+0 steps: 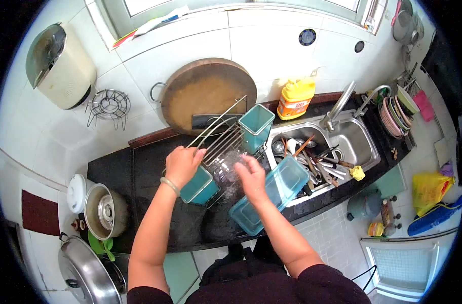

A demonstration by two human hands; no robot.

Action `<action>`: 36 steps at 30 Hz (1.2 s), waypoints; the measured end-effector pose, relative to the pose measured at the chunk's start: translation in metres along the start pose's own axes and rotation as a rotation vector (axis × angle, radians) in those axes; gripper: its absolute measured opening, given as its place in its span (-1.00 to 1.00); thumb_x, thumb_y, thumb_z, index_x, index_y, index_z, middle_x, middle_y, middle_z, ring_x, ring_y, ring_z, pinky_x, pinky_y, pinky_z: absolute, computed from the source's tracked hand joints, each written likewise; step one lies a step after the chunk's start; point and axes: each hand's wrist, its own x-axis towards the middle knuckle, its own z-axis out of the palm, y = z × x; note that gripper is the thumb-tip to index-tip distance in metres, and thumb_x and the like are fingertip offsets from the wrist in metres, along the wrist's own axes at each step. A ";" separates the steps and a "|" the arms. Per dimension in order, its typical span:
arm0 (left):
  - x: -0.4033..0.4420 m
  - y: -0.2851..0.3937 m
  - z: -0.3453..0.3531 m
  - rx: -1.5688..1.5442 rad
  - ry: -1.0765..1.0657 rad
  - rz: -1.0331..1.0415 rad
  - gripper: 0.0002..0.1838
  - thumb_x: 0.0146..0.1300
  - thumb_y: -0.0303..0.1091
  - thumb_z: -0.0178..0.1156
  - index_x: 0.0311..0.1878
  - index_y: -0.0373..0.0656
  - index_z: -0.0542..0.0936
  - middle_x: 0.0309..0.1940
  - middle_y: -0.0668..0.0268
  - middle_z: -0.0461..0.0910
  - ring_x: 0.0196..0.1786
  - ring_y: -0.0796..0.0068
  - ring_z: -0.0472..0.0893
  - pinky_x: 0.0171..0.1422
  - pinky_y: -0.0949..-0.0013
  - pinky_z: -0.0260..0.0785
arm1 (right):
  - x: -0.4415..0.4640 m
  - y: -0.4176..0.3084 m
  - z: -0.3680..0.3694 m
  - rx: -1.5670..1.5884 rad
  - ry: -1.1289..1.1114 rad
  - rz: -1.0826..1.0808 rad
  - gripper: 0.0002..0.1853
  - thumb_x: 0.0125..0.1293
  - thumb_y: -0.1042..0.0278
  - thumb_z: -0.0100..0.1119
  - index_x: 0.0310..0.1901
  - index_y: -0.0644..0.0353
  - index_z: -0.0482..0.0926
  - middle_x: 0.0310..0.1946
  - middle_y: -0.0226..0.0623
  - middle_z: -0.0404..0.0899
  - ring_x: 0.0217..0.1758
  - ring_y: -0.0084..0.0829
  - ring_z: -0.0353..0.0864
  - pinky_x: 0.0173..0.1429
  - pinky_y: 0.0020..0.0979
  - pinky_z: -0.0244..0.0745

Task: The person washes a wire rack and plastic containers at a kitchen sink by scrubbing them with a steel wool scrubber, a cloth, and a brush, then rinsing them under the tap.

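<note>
Nearest us on the black worktop (145,169), at 4 o'clock from the wire rack (226,143), lies a teal tray (283,182). At 7 o'clock sits a teal bin (196,187). Our right hand (253,180) curves beside a blurred clear item (225,169) at 6; we cannot tell whether it grips. Our left hand (184,164) is closed on the rack's rail at 8. Beyond, the sink (365,133) lies at 3, a yellow jug (296,97) at 2.

Place: kitchen
Sink (363,136): utensils (314,164) heaped inside
Tap (338,107): behind sink
Bowls (394,115): right of sink
Pot (120,215): left of sink
</note>
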 end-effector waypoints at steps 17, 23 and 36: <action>0.002 -0.003 0.005 -0.003 0.020 0.048 -0.56 0.28 -0.02 0.06 -0.57 -0.16 0.54 -0.63 0.12 0.44 -0.42 0.10 0.47 -0.32 0.07 0.30 | 0.033 0.010 0.004 -0.098 -0.016 -0.167 -0.67 0.14 0.43 0.23 -0.03 0.22 0.51 -0.20 -0.32 0.61 -0.17 -0.47 0.60 -0.02 -0.48 0.46; 0.005 -0.002 0.003 0.005 0.045 0.068 -0.54 0.28 -0.02 0.07 -0.59 -0.19 0.52 -0.63 0.12 0.45 -0.43 0.11 0.46 -0.34 0.08 0.29 | 0.029 -0.004 -0.019 -0.723 0.012 -0.524 -0.68 -0.02 0.48 0.25 -0.15 0.20 0.54 -0.30 -0.16 0.56 -0.26 -0.17 0.60 -0.19 -0.34 0.52; 0.001 -0.002 0.003 -0.018 0.033 -0.005 -0.56 0.27 -0.04 0.08 -0.59 -0.17 0.53 -0.64 0.10 0.43 -0.43 0.08 0.47 -0.32 0.08 0.31 | 0.067 -0.075 -0.051 -0.885 0.159 -0.644 -0.70 0.05 0.37 0.26 -0.12 0.02 0.54 -0.27 -0.25 0.55 -0.25 -0.14 0.58 -0.25 -0.21 0.52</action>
